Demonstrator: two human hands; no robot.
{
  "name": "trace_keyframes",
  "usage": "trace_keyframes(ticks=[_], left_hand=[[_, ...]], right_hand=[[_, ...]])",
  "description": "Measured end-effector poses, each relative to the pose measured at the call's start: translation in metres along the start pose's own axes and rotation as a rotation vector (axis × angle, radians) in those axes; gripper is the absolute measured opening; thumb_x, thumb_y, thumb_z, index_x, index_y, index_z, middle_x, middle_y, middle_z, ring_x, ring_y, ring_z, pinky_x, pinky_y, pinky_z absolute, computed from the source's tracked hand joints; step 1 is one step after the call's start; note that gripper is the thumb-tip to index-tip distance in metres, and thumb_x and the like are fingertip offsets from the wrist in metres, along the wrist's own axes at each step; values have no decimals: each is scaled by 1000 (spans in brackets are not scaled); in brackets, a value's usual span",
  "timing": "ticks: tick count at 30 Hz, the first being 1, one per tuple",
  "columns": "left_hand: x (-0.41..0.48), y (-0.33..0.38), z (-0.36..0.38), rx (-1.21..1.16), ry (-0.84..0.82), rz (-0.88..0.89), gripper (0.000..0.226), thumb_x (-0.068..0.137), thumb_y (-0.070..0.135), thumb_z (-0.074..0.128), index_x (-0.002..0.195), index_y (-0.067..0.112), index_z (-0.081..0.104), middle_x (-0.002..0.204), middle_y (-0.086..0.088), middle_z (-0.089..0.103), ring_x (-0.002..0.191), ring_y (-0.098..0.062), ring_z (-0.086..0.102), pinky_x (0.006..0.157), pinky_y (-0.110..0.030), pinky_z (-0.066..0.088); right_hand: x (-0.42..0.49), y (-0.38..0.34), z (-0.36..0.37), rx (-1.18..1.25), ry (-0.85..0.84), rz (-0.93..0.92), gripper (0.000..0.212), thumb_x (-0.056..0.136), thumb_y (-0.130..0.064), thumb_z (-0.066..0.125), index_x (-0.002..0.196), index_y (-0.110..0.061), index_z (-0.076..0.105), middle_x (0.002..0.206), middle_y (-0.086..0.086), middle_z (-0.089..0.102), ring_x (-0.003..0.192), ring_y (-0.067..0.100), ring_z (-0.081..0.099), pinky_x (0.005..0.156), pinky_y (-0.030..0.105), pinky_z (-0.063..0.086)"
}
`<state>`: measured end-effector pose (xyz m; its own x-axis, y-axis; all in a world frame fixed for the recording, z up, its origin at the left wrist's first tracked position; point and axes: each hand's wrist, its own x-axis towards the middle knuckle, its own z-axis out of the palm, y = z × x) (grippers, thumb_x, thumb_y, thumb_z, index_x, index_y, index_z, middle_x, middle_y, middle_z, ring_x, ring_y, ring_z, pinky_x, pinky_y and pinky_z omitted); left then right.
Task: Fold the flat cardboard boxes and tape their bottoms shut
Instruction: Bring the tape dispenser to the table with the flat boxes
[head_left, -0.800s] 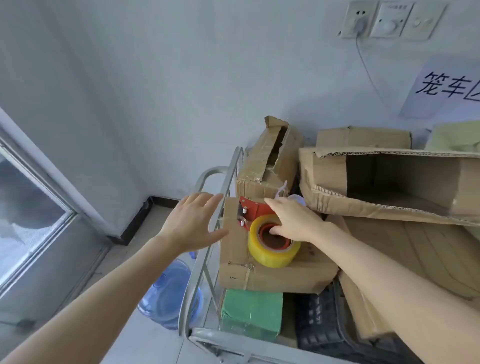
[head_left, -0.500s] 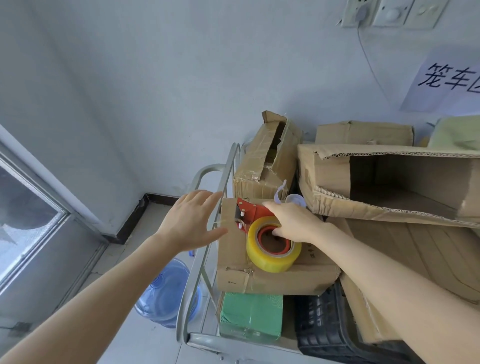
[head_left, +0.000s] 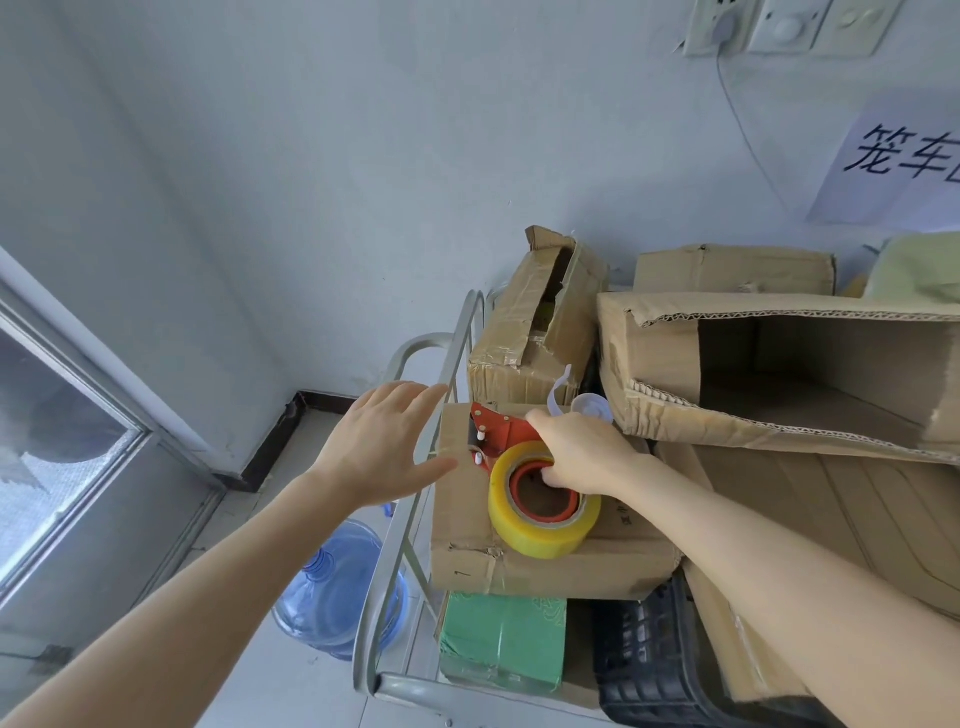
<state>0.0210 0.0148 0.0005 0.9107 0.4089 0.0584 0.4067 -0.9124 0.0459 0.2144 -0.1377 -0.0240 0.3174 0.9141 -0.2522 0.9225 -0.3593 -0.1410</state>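
Left hand (head_left: 384, 447) fingers straight, spread, holding nothing. Cart rail (head_left: 400, 545) just beyond fingertips, between them and tape dispenser (head_left: 543, 512). Water bottle (head_left: 337, 587) below left wrist. Right hand (head_left: 582, 452) fingers curled into dispenser: red frame, yellow roll, resting on closed box (head_left: 545, 571). Flat cardboard (head_left: 831, 499) right of those fingers, open box (head_left: 665, 353) beyond. Cart holds green pack (head_left: 501, 642), black crate (head_left: 644, 660).

The left arm was extended forward. The left hand (head_left: 384, 441) was open, palm down, fingers straight and close together, thumb spread. The right arm reached in from the lower right. The right hand (head_left: 582, 452) was curled, its fingertips hooked into the core of the tape dispenser (head_left: 524, 527).
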Motion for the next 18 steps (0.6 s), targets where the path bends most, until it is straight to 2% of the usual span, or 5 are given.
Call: trace_keyframes(ticks=[4, 8, 11, 14, 18], left_hand=[[-7, 3, -5, -2, 1, 5, 85, 82, 73, 44, 150, 24, 26, 146, 2, 42, 136, -19, 35, 112, -35, 28], [-13, 10, -12, -7, 12, 49, 95, 73, 78, 23, 148, 22, 30, 143, 1, 46, 133, -20, 40, 109, -36, 32], [-19, 15, -19, -20, 51, 112, 93, 74, 77, 26, 148, 21, 33, 142, -1, 48, 131, -22, 41, 108, -37, 34], [-26, 21, -30, -35, 73, 190, 91, 74, 76, 28, 147, 20, 34, 141, -2, 48, 131, -23, 42, 107, -39, 34], [-46, 37, -40, -79, 102, 307, 87, 75, 71, 36, 144, 17, 39, 137, -6, 52, 128, -29, 45, 106, -43, 36]], right_hand=[[-12, 1, -2, 27, 11, 3, 42, 83, -15, 65, 118, -14, 41, 63, 0, 43, 47, 16, 40, 40, 28, 26], [-38, -7, -3, 21, 44, -6, 84, 86, -15, 63, 150, -36, 13, 60, -1, 46, 46, 16, 45, 39, 29, 31], [-64, -14, -1, 46, 76, 30, 87, 86, -20, 62, 150, -45, 8, 65, -2, 52, 55, 17, 55, 48, 38, 47], [-94, -23, 0, 123, 105, 123, 86, 86, -23, 64, 151, -45, 12, 68, -8, 47, 55, 10, 48, 48, 31, 42], [-144, -40, 7, 269, 150, 262, 88, 83, -21, 65, 147, -54, 15, 62, 0, 55, 53, 19, 55, 46, 33, 41]])
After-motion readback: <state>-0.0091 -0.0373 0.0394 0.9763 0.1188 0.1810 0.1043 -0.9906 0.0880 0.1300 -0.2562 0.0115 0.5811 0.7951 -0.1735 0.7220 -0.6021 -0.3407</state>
